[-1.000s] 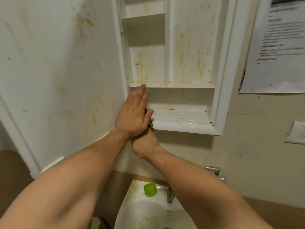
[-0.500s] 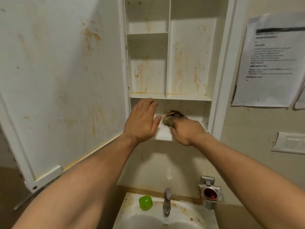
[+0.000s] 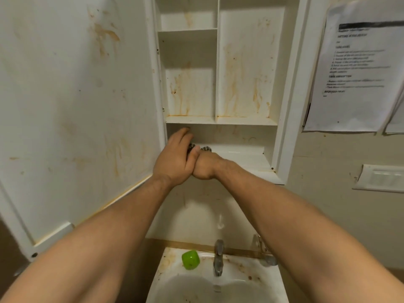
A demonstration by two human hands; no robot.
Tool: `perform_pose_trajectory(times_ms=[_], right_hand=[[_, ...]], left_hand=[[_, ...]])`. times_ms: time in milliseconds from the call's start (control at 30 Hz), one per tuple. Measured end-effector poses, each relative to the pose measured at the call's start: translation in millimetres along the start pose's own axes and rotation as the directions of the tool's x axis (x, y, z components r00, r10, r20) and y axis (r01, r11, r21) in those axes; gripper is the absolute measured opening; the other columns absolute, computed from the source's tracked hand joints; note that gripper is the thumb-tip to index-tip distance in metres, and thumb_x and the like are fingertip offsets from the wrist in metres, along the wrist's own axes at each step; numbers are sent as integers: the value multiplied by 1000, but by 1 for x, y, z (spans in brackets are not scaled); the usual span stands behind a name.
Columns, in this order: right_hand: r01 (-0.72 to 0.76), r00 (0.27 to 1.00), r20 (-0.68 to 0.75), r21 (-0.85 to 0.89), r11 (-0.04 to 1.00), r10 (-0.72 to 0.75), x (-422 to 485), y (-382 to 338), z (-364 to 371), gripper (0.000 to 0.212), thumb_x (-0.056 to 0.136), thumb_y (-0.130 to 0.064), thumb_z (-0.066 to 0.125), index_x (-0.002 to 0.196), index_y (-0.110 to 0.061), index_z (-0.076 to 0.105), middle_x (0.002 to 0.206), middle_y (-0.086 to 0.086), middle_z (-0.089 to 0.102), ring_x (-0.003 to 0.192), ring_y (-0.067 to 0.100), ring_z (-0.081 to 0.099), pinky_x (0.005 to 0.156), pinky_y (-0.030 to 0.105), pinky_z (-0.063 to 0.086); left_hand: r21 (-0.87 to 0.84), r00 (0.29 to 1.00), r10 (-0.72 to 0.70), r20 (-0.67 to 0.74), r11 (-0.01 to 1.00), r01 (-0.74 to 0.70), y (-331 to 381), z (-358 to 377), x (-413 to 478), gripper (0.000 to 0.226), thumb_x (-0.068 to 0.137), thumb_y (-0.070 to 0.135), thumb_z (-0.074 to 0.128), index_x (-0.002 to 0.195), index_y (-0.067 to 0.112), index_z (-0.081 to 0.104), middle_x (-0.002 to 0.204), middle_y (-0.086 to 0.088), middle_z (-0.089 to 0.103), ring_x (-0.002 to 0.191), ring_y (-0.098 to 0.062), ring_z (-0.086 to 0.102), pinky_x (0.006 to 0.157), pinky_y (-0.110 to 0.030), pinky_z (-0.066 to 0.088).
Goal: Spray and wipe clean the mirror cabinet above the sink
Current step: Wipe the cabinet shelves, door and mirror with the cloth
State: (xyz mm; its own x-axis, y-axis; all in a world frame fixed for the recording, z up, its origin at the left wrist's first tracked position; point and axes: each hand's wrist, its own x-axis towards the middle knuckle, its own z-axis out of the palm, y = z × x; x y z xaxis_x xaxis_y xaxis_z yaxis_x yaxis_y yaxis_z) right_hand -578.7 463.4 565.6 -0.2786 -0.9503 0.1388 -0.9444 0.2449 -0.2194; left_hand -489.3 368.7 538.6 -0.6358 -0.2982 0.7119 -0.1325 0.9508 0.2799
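**Cloth gripped at the left end of the cabinet's lowest compartment**

A dark, patterned cloth (image 3: 206,148) is gripped in the right hand (image 3: 205,166), whose fingers are curled round it in a fist. Only small scraps of the fabric are seen, just above the knuckles. The grip is set at the left end of the lowest compartment of the mirror cabinet (image 3: 293,95), down on the white compartment floor (image 3: 240,158).

The left hand (image 3: 175,159) is laid against the grip from the left and touches it. Its thumb is placed over the right hand's knuckles, and its fingers are stretched forward into the compartment, only lightly bent. Nothing is seen to be clasped by them, and whether the cloth is touched by them cannot be told.

Directly above the grip a shelf (image 3: 220,121) is seen, and above that, upright compartments streaked with rust-coloured stains. To the left of the grip the cabinet door (image 3: 76,106) is swung open, its inner face marked with the same stains.

Well below the grip a stained sink (image 3: 251,278) is found. A tap (image 3: 218,256) stands at its back edge, with a green object (image 3: 190,259) beside the tap on the rim.

Up and to the right of the grip a printed sheet (image 3: 354,73) is fixed to the wall. A switch plate (image 3: 382,178) is mounted far to the right, slightly lower than the grip
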Motion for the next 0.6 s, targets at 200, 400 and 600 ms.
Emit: perform_pose_trajectory(times_ms=[200, 400, 600], right_hand=[[-381, 916, -263, -337, 861, 302, -69, 68, 10, 77, 99, -66, 23, 155, -14, 38, 157, 18, 43, 144, 36, 40, 119, 47, 31], [-606, 751, -516, -287, 742, 413, -72, 33, 44, 90, 98, -71, 17, 160, -5, 25, 162, 23, 32, 149, 40, 29, 124, 52, 18], [-66, 910, -406, -349, 935, -87, -63, 10, 76, 50, 101, -30, 53, 149, -19, 53, 163, 8, 38, 156, 27, 22, 128, 47, 13]], left_hand=[[3, 989, 7, 149, 1000, -7, 15, 33, -4, 55, 108, 44, 33, 152, 12, 43, 163, -10, 34, 151, -25, 28, 120, -40, 31], [-175, 994, -12, 109, 984, 31, 13, 23, -5, 58, 106, 45, 33, 152, 10, 43, 162, -7, 37, 150, -23, 31, 120, -40, 32], [-75, 998, 52, 34, 996, -50, 8, 19, -2, 46, 105, 38, 42, 141, 9, 51, 151, -7, 45, 139, -23, 40, 109, -44, 44]])
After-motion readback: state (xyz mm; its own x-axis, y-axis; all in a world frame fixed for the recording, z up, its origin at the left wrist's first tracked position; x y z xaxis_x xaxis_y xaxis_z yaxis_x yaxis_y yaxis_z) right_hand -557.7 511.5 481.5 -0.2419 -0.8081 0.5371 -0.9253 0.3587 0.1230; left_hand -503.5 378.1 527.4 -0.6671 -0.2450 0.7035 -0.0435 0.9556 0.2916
